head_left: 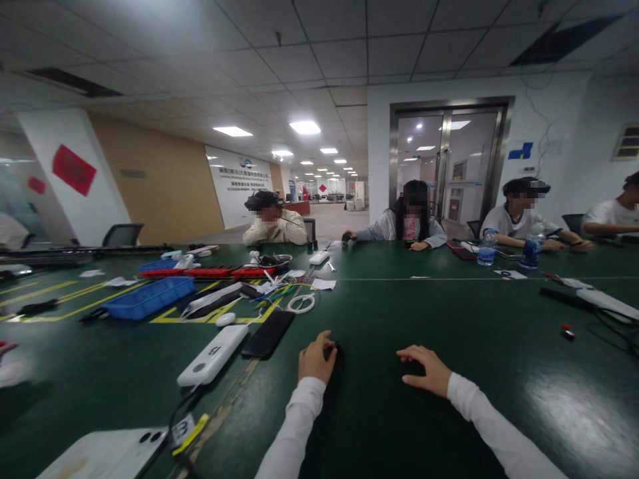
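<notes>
My left hand (316, 358) rests over the green tabletop, its fingers curled around a small dark object (334, 347) that is mostly hidden. To the right, my right hand (428, 369) is empty, thumb and fingers apart, just above or on the table; I cannot tell which. A black phone (268, 334) lies a little left of my left hand. Beside it is a white power bank (213, 356) with a cable at its near end. A coiled white cable (301, 304) sits beyond the phone.
A blue tray (150, 297), loose wires and red parts (210, 272) occupy the left side. A white phone (107, 452) lies near left. Across the table (379, 313) sit several people. Water bottles (486, 248) stand far right, and a small red-and-black object (568, 331) lies nearer.
</notes>
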Demonstrator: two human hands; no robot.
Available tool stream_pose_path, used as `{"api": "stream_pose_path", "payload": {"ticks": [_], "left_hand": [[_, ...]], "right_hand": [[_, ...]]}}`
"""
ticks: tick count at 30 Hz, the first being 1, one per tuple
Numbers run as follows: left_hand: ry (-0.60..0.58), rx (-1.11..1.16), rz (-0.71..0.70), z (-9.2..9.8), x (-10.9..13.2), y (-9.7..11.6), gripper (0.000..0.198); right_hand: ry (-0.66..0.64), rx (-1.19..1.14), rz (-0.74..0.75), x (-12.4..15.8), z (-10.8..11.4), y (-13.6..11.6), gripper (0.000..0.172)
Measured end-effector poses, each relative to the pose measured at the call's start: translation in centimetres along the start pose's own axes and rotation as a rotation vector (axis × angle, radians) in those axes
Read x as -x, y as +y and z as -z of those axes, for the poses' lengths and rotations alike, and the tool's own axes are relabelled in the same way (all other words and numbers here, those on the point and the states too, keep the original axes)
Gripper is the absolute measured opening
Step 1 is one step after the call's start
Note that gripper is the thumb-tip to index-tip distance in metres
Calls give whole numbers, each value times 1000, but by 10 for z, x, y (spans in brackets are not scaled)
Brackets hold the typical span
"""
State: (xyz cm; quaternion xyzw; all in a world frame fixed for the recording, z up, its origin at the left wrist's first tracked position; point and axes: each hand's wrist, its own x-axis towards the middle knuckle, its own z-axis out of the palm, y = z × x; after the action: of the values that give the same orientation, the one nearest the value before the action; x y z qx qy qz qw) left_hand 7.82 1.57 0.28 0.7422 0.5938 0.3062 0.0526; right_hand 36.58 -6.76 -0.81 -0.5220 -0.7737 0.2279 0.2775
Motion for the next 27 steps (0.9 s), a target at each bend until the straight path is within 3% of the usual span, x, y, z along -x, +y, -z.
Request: {"api": "stream_pose_path", "payload": {"ticks": [6,10,15,21,27], "left_hand": [[-147,209,-255,-38,21,77,44],[-223,271,-304,-49,26,103,47],[-241,307,-325,-53,26,108,47],[-177,431,-294,-52,24,106,41],[28,750,-56,-46,8,91,35]], "right_hand": [[10,40,5,-3,4,-3,62],[14,75,5,-9,0,6,64],[36,83,14,-12,-3,12,62],[46,81,35,-12,-2,12,62],[26,69,13,-10,2,7,61]]}}
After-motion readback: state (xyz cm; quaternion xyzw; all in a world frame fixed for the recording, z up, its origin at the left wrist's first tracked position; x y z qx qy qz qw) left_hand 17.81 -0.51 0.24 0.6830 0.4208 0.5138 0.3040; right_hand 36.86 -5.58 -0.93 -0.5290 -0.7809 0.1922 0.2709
